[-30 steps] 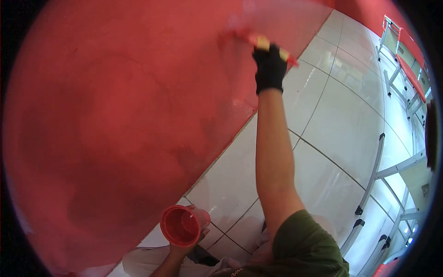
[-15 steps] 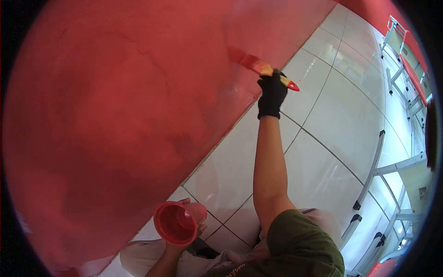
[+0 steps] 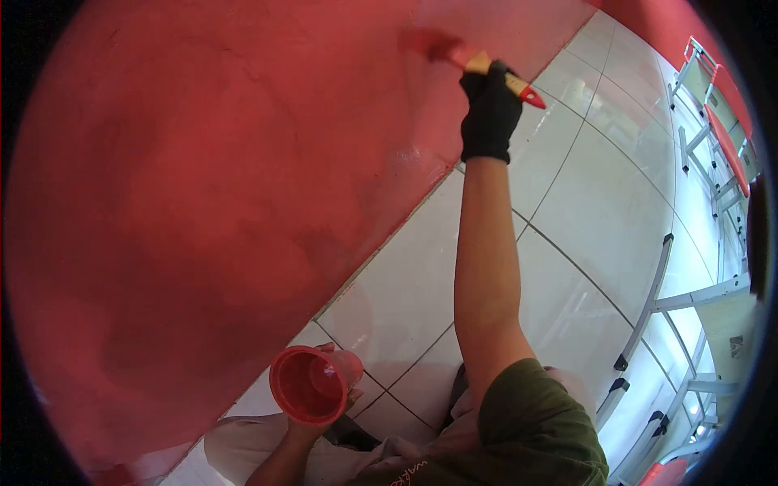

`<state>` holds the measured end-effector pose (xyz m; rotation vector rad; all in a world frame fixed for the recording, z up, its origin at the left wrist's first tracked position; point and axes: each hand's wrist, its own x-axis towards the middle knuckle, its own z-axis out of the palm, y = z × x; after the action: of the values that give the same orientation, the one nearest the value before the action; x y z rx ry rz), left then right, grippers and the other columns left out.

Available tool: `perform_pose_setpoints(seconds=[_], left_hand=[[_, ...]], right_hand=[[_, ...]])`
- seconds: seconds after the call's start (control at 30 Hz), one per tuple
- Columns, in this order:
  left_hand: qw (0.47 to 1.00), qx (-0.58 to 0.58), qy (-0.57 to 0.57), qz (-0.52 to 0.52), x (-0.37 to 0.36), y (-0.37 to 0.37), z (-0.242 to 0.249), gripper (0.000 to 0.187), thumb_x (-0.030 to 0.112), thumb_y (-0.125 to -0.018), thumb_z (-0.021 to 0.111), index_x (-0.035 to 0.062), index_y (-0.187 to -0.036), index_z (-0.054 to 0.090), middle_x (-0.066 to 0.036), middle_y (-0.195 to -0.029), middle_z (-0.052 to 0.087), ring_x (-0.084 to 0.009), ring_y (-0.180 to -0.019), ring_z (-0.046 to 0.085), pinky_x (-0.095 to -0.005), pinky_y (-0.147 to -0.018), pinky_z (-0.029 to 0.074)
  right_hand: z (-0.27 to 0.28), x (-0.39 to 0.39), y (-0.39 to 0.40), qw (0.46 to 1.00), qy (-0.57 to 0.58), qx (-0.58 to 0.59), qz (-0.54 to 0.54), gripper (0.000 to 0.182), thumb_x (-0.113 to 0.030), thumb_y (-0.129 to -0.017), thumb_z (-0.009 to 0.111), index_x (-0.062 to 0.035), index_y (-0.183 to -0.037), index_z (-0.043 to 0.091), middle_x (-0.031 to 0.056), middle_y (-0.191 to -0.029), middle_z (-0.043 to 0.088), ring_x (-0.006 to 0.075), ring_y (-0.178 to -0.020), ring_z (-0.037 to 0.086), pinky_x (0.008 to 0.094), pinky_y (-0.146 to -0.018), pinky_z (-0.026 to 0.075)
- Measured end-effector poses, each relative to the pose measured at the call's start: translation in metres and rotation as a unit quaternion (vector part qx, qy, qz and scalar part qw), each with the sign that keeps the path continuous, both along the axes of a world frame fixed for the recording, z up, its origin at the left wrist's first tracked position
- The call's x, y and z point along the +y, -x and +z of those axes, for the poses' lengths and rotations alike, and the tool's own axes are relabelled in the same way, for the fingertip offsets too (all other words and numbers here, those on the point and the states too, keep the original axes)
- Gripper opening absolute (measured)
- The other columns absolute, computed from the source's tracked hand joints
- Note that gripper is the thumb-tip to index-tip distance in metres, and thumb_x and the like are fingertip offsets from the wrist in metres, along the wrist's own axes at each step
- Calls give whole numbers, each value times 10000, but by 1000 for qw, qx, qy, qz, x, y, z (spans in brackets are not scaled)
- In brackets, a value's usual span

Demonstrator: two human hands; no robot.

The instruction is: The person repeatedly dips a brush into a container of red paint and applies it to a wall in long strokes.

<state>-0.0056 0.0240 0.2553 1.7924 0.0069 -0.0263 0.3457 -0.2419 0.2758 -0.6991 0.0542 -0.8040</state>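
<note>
My right hand (image 3: 492, 112), in a black glove, is closed around the handle of a paintbrush (image 3: 478, 62). The handle is pale wood with a red tip, and the red-coated bristles meet the red wall (image 3: 243, 178) near the top of the view. Low in the view, my bare left hand (image 3: 354, 397) is wrapped around a red plastic cup (image 3: 296, 354). The cup is tilted so that its open mouth faces me, and its inside is red. Most of the left palm is hidden behind the cup.
White floor tiles (image 3: 600, 178) meet the wall along a slanting edge. Metal-framed chairs with red parts (image 3: 727, 146) stand along the right side, and a metal chair leg (image 3: 648, 316) reaches toward my right side. My legs are folded beneath me.
My right hand has moved the paintbrush farther up along the wall, away from me. The left hand and the cup have shifted only slightly.
</note>
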Motion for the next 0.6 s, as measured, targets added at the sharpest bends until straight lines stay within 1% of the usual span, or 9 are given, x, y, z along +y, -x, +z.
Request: perform_pose_setpoints(seconds=[0.07,0.1,0.2,0.27,0.3,0.4,0.47,0.53,0.6], left_hand=[[1000,8,-15,0,5,1,-6,800,76,-573,827,74,-1233,374,-97,-1214,458,-216,-1106,475,-353,-904,442],[999,13,-29,-1,6,1,-9,839,60,-533,849,73,-1228,380,-101,-1226,445,-213,-1102,474,-329,-884,456],[1000,-9,-12,-10,4,1,-6,848,86,-529,857,71,-1229,378,-105,-1227,444,-216,-1101,475,-339,-890,453],[999,-28,-19,-10,1,2,-3,807,89,-574,830,73,-1238,373,-103,-1218,457,-218,-1108,476,-354,-899,449],[999,-42,-27,-11,2,3,-2,765,93,-618,804,74,-1247,368,-101,-1209,470,-221,-1115,477,-369,-908,445],[999,-30,-18,1,4,8,-2,766,80,-615,798,74,-1247,367,-102,-1215,467,-219,-1122,470,-373,-911,437],[999,-26,-21,10,3,8,0,803,80,-566,828,74,-1233,381,-104,-1216,456,-220,-1109,473,-351,-894,448],[999,-15,-26,16,3,9,0,841,80,-517,858,74,-1218,395,-107,-1217,445,-221,-1096,477,-329,-878,459],[1000,7,-8,19,2,8,-1,835,84,-520,855,75,-1217,396,-104,-1214,447,-222,-1096,475,-333,-879,453]], right_hand=[[10,-9,6,994,-7,-91,61,236,-212,-877,567,6,-961,533,62,-863,593,156,-775,584,271,-649,478],[-11,-13,3,958,271,4,-90,250,-223,-867,580,0,-965,527,77,-859,602,168,-797,588,280,-683,470],[-90,4,8,913,334,202,-117,267,-258,-810,630,-40,-937,542,109,-829,595,225,-774,579,343,-694,456],[-162,8,11,756,485,418,-135,280,-295,-801,619,-43,-907,558,125,-907,612,274,-884,587,370,-755,454],[-205,14,4,935,46,352,-20,291,-310,-796,615,-41,-895,563,145,-962,616,278,-944,581,367,-789,453],[-219,18,18,909,-7,416,10,284,-339,-811,578,-66,-888,567,168,-941,621,311,-865,598,366,-765,470],[-211,0,-8,704,567,402,-145,243,-291,-839,550,-58,-907,563,148,-866,623,289,-768,609,373,-727,481],[-131,5,-11,919,308,237,-64,259,-277,-856,548,-29,-929,545,110,-812,619,236,-700,605,352,-680,493],[-30,19,11,998,24,49,31,219,-223,-880,539,-12,-934,529,76,-791,612,180,-680,597,304,-655,494]])
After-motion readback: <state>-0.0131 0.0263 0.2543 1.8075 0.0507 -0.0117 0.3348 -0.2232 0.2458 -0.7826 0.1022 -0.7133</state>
